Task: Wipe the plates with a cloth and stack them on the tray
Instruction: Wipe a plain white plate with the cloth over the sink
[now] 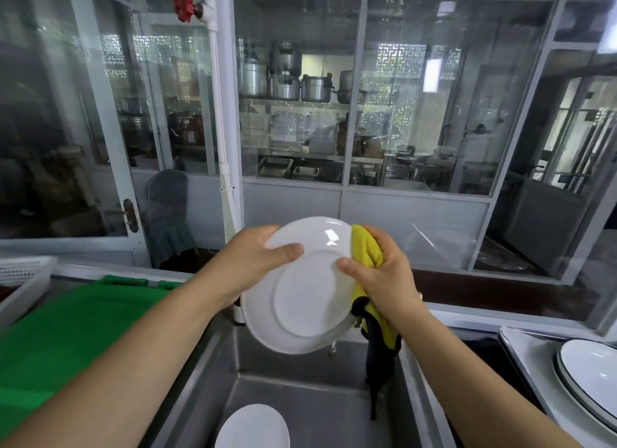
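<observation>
- Your left hand [258,257] gripped the plate [302,285] at its ten o'clock rim, over the sink [300,397].
- Your right hand [380,274] pinched the cloth [365,247] against its three o'clock edge: wiping was midway, I judged.
- Stacked plates [591,374] lay on the tray [527,347] at four o'clock; another plate [252,427] waited in the sink.
- The stack was cut off, so its count was unclear.

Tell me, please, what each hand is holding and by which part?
The left hand grips the round white ceramic plate by its upper left rim. The right hand holds the yellow cloth against the plate's right edge, thumb on its underside.
</observation>
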Tool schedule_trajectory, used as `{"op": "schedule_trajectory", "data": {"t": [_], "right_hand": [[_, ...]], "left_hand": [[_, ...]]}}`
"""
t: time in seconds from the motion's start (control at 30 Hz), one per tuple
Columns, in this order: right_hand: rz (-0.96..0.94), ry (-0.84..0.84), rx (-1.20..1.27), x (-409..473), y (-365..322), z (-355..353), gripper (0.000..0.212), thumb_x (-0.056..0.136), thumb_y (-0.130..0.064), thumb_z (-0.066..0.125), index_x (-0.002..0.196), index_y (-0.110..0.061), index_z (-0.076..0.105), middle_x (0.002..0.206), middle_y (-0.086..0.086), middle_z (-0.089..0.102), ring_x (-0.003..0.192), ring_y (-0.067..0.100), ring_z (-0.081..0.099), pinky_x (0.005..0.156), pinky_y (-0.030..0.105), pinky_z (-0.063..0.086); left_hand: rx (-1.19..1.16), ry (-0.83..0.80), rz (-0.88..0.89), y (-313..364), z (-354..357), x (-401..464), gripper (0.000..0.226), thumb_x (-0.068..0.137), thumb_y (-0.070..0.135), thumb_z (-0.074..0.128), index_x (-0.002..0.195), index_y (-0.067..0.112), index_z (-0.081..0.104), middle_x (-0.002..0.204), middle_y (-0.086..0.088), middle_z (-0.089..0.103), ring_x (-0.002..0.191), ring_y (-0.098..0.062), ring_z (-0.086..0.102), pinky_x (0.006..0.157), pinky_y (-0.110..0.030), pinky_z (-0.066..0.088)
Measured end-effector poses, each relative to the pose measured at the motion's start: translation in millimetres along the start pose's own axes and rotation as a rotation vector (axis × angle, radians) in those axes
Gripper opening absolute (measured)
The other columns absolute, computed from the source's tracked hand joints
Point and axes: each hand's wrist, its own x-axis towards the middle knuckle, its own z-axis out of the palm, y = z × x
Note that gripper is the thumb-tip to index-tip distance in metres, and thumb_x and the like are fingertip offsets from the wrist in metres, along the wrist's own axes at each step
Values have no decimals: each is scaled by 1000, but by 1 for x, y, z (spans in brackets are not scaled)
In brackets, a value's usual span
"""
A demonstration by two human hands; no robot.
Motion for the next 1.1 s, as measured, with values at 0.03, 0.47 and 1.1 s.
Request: {"op": "schedule_trajectory", "data": {"t": [0.03, 0.47, 1.1], "right_hand": [[-30, 4, -64, -1, 0, 0, 51, 69, -27, 83, 109, -42, 56, 107, -13, 63, 93, -2, 61, 73, 11, 49], [-424, -204, -474, 13, -24, -3, 60, 78, -35, 75, 126, -51, 44, 114, -16, 43, 104, -2, 46, 86, 20, 40], [15, -7, 16, 1, -4, 2, 56, 74, -19, 79, 122, -35, 56, 110, -8, 65, 96, 8, 64, 76, 22, 55]], "left_hand": [[31, 7, 2, -1, 2, 0, 11, 84, 34, 70, 93, 28, 70, 89, 4, 75, 79, -18, 72, 78, -44, 57], [-12, 140, 160, 3, 23, -14, 9, 84, 23, 71, 76, 26, 71, 74, 3, 72, 69, -14, 68, 63, -28, 50], [-103, 10, -25, -2, -9, 2, 13, 77, 32, 76, 89, 29, 71, 87, 4, 75, 82, -21, 71, 71, -36, 55]]}}
